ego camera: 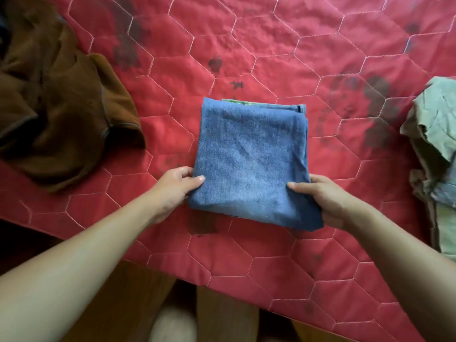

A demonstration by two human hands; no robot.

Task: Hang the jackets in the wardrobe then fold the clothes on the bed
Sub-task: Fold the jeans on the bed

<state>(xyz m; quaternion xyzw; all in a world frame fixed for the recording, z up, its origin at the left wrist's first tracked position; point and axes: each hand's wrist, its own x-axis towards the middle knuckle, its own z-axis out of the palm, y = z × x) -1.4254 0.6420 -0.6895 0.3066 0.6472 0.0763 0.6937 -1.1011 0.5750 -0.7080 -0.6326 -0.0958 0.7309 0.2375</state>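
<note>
Red quilt (271, 45) covers the bed, stitched in hexagons and blotched with dark marks. A brown garment (56, 107) lies crumpled at the left, and a pale green garment (436, 134) is heaped at the right edge; neither is folded. Between them, well apart from both, the denim (249, 164) sits on the quilt, folded into a neat square, with a scrap of green print (237, 102) showing at its far edge. The left hand (176, 191) pinches its near-left corner, thumb on top and fingers curled beneath; the right hand (325, 201) pinches the near-right corner likewise. This looks like the folding step, with the denim all but done. Lifting it aside would call for both hands rising evenly so the layers do not slide apart, before taking up a crumpled garment.
</note>
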